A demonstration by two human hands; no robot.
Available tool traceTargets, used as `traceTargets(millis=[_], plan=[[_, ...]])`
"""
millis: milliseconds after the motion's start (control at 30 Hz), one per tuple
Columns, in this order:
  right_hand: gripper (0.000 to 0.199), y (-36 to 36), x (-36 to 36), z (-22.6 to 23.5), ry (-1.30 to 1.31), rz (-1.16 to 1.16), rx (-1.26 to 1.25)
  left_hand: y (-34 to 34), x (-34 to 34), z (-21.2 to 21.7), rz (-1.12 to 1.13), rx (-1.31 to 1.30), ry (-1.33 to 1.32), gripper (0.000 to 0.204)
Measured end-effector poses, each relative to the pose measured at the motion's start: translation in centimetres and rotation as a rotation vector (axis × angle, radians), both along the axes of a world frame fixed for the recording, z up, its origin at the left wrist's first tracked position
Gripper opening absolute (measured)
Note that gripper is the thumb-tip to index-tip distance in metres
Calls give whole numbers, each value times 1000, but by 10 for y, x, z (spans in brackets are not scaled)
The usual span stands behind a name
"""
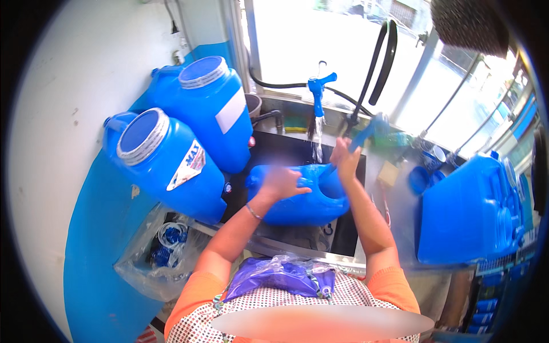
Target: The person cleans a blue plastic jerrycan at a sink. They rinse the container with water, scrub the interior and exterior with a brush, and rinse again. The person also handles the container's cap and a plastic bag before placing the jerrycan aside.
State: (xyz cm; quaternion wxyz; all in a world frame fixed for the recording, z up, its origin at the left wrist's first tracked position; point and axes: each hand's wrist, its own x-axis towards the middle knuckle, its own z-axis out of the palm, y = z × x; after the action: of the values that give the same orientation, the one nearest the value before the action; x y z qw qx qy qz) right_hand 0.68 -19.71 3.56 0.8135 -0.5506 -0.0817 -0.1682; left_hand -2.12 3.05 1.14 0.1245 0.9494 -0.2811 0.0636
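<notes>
A blue plastic jug [297, 212] lies on its side in the dark sink [274, 150] in front of me. My left hand [283, 183] grips its upper side, thumb pointing right; motion blurs the back of the hand. At the jug's right end my right hand [346, 160] is closed around a long blue brush [361, 137], held at a slant above the jug's dark opening. The brush's upper end is smeared, so its bristles cannot be made out. Water runs from the blue tap [317, 91] just behind the jug.
Two big blue containers [220, 123] with ribbed white collars stand at the left. Another blue jug [457, 214] sits on the metal counter [394, 228] at the right, near a tan sponge [389, 173]. A clear plastic bag [146, 260] with blue parts hangs at lower left.
</notes>
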Motion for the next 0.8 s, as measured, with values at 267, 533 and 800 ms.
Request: traceTargets(millis=[267,533,800], plan=[[29,-11,11,-10,33,59,71,-9,-3,-1,123,111,25,67],[35,-22,66,-74,10,197,-137,-14,-6,3,265,69,29,66],[36,-21,53,-54,25,324,-75,-23,-5,0,177,56,-35,67]])
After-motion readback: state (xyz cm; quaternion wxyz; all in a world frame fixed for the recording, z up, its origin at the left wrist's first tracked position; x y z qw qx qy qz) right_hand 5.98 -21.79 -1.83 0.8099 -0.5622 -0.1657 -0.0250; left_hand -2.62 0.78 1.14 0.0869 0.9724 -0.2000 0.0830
